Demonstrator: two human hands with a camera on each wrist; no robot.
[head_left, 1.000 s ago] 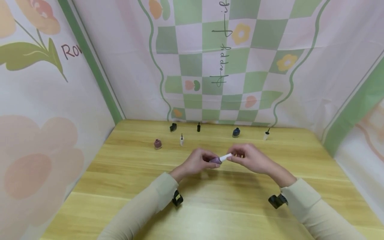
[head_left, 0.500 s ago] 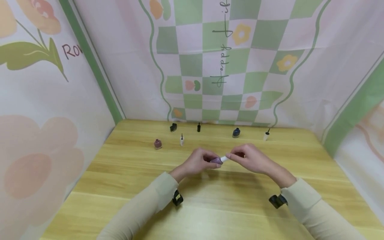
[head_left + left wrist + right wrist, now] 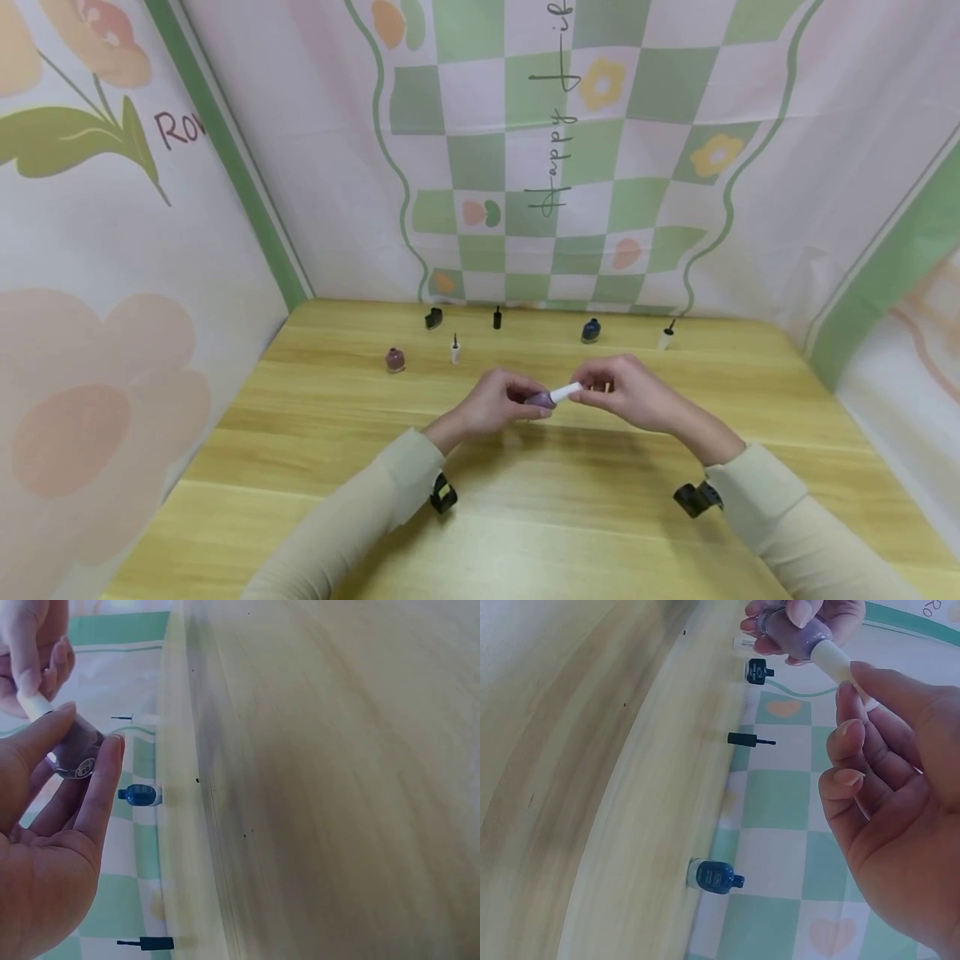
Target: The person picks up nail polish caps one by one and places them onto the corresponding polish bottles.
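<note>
Over the middle of the table, my left hand (image 3: pixel 491 406) grips a purple nail polish bottle (image 3: pixel 540 402) between thumb and fingers. Its white cap (image 3: pixel 565 392) sits against the bottle neck and points right. The thumb and index finger of my right hand (image 3: pixel 633 396) pinch the cap's outer end. In the left wrist view, a round label shows on the bottom of the bottle (image 3: pixel 77 746). Seen from the right wrist, the cap (image 3: pixel 832 661) meets the bottle's shoulder, and the other right fingers are loosely curled below it.
Behind the hands stand open bottles: mauve (image 3: pixel 395 360), black (image 3: pixel 433 318) and dark blue (image 3: pixel 591 331). Caps stand brush up: a black cap (image 3: pixel 497 318), a white cap (image 3: pixel 455 350) and another white cap (image 3: pixel 666 337). A patterned cloth (image 3: pixel 525 158) hangs behind the table (image 3: pixel 525 533).
My right fingers slid inward along the cap half a second ago, and are now back at its outer end. The left hand and the bottle have barely moved.
</note>
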